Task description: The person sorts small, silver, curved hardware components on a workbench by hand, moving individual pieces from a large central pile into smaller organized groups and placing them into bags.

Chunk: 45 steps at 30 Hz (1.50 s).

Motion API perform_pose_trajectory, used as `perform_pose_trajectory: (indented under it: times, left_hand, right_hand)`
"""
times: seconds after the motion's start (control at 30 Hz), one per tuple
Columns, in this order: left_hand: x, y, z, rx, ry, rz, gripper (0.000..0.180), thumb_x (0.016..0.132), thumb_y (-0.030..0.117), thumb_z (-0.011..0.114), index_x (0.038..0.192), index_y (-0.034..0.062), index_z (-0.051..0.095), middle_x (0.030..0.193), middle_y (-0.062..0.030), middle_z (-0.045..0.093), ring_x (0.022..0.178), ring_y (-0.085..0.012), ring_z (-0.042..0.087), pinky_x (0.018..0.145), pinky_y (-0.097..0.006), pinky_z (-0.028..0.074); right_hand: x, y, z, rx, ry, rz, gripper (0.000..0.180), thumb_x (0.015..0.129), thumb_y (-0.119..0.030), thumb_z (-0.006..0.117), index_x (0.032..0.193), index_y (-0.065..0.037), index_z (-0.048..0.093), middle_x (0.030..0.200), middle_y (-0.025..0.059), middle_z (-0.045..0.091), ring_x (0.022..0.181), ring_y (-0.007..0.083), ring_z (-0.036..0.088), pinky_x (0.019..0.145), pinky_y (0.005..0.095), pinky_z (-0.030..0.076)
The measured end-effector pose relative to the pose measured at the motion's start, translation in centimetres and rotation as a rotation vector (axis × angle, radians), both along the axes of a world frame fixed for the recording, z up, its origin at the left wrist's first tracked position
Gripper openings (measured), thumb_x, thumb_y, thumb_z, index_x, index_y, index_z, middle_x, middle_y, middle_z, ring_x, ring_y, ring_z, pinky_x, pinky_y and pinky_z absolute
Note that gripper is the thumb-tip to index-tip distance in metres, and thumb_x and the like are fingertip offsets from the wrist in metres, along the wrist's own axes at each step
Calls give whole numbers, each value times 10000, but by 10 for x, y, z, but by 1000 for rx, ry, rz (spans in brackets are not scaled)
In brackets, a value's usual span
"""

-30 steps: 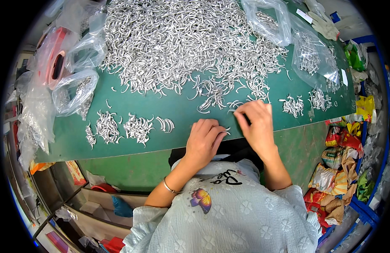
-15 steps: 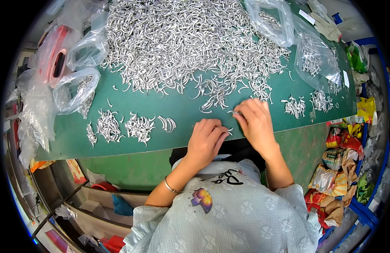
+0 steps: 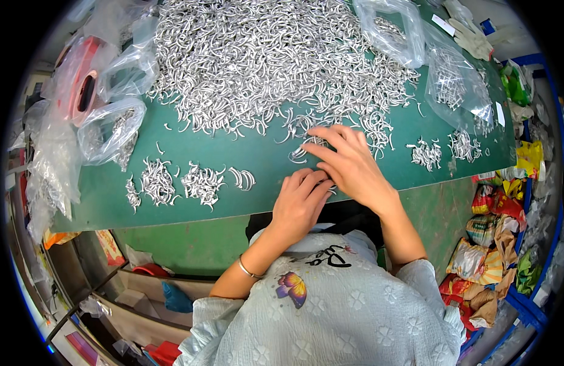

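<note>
A broad heap of small curved silver metal pieces (image 3: 251,67) covers the far middle of the green table (image 3: 233,152). Close to the table's near edge, my left hand (image 3: 299,201) is closed with its fingers bent. The end of a curved metal piece (image 3: 332,190) pokes out by its thumb. My right hand (image 3: 355,168) reaches over a small loose cluster of the pieces (image 3: 299,152) at the heap's near side. Its fingers are spread, with the thumb close to my left hand's fingers, and nothing shows in its grasp.
Small sorted piles (image 3: 201,185) lie on the left, with a neat row of curved pieces (image 3: 242,179) beside them. More little piles (image 3: 426,154) sit at the right. Clear plastic bags (image 3: 111,131) and a red device (image 3: 81,85) stand left; another bag (image 3: 453,79) holds metal parts.
My right hand has moved left and away from me, from beside my left hand to the loose cluster, and its fingers have spread. My left hand stays nearly in place.
</note>
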State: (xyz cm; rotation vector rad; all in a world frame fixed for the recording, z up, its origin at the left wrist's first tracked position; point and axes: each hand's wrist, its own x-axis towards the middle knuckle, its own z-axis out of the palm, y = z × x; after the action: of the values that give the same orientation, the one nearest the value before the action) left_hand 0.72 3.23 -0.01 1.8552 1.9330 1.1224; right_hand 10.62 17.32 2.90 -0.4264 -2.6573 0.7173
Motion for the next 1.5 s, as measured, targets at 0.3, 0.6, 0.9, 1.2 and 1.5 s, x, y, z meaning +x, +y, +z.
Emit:
perform_pose_trajectory:
  times: [0.3,0.6,0.9,1.2,1.5]
  left_hand:
    - [0,-1,1,32,-56,28,296,734,29,749,1022,39,680,1018,-67,614,976,-294,560,823,-398,463]
    - [0,-1,1,48,-63,31,311,711,31,772,1010,42,687,990,-69,610,973,-295,564,821,-400,460]
    - [0,0,1,66,-70,31,310,702,29,779,996,44,682,974,-72,606,958,-289,568,794,-394,454]
    - [-1,-1,-2,83,-75,7,303,722,35,763,1007,25,661,979,-85,591,959,-294,566,770,-399,446]
    - [-3,0,-2,80,-70,-21,303,725,40,762,1009,22,659,985,-89,591,967,-297,566,777,-403,451]
  right_hand:
    - [11,26,-14,175,157,-468,166,797,-35,704,956,-55,663,1021,71,621,931,272,560,772,383,406]
    - [-6,6,1,92,40,-205,189,768,-46,732,947,-50,672,1005,56,618,929,269,552,787,370,406]
    - [6,14,1,58,78,-253,229,750,-59,754,961,-59,663,1015,52,631,969,258,559,863,374,386]
    - [13,21,-1,133,55,-328,184,729,-35,739,888,-65,651,960,50,591,985,259,545,920,419,353]
    - [-4,18,-4,96,-84,-225,170,758,-47,727,907,-47,646,928,52,593,939,247,544,861,369,355]
